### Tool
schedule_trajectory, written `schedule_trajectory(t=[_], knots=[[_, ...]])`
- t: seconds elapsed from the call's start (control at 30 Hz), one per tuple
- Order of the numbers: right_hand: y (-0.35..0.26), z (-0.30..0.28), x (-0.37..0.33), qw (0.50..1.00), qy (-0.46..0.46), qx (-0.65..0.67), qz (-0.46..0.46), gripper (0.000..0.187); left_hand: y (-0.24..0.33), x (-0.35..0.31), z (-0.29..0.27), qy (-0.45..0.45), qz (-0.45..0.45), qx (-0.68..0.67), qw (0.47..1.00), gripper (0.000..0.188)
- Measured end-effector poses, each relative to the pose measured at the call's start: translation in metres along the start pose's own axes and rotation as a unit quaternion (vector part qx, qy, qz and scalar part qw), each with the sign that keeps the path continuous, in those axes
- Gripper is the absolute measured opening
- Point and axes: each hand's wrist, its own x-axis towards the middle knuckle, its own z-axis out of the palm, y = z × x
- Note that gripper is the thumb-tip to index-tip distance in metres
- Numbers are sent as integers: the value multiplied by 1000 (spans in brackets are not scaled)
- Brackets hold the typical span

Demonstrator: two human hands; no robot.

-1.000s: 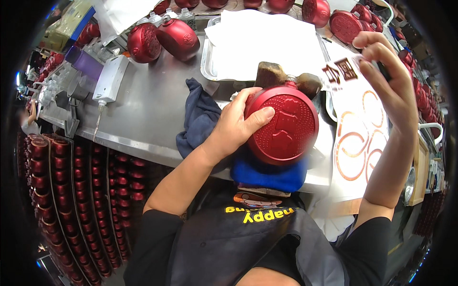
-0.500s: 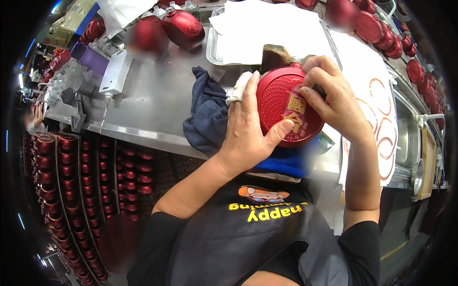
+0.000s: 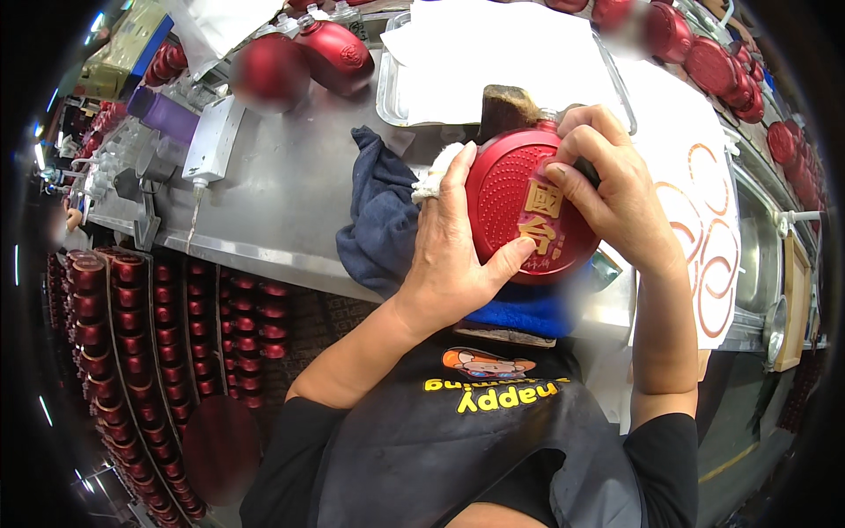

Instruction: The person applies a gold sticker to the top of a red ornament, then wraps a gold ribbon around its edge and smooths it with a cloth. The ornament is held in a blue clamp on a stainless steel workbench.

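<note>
A round, flat red bottle (image 3: 502, 216) with a dotted face and gold characters lies tilted in front of me, its neck pointing away. My left hand (image 3: 453, 242) grips its left side, thumb pressed on the face beside the lower gold character. White cloth (image 3: 434, 173) is bunched at the left fingers. My right hand (image 3: 607, 180) is closed in a pinch at the top of the gold lettering. Something dark (image 3: 587, 170) shows under its curled fingers; its kind is hidden. Blue cloth (image 3: 519, 310) lies beneath the bottle.
A dark blue cloth (image 3: 380, 220) lies left of the bottle. Beyond stand a brown block (image 3: 506, 107) and a tray (image 3: 393, 101) with white paper. Red bottles (image 3: 339, 57) stand at the back left. A sheet with red rings (image 3: 717, 255) lies right, beside a sink (image 3: 751, 242).
The bottle and both hands sit slightly lower in view. My left thumb has shifted a little down the face; the right hand keeps its pinch near the lettering's top.
</note>
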Motion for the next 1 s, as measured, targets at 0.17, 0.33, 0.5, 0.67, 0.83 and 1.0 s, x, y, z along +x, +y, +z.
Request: schedule_trajectory(t=[0.17, 0.33, 0.5, 0.67, 0.83, 1.0], knots=[[-2, 0, 0, 1000, -1, 0, 3, 17, 2, -1, -2, -5, 6, 4, 1000, 105], [0, 0, 1, 1000, 1, -3, -2, 17, 2, 0, -1, -3, 10, 9, 1000, 106], [0, 1, 0, 1000, -6, -11, -3, 18, 1, 0, 0, 2, 24, 19, 1000, 108], [-3, 0, 0, 996, 52, -70, -9, 19, 3, 0, -2, 3, 26, 43, 999, 107], [-14, -1, -29, 986, 108, -84, 93, 39, 3, 21, -10, 14, -40, -86, 995, 92], [-12, 13, -56, 982, 73, -24, 171, 56, 3, 46, -7, 21, 9, 41, 999, 74]])
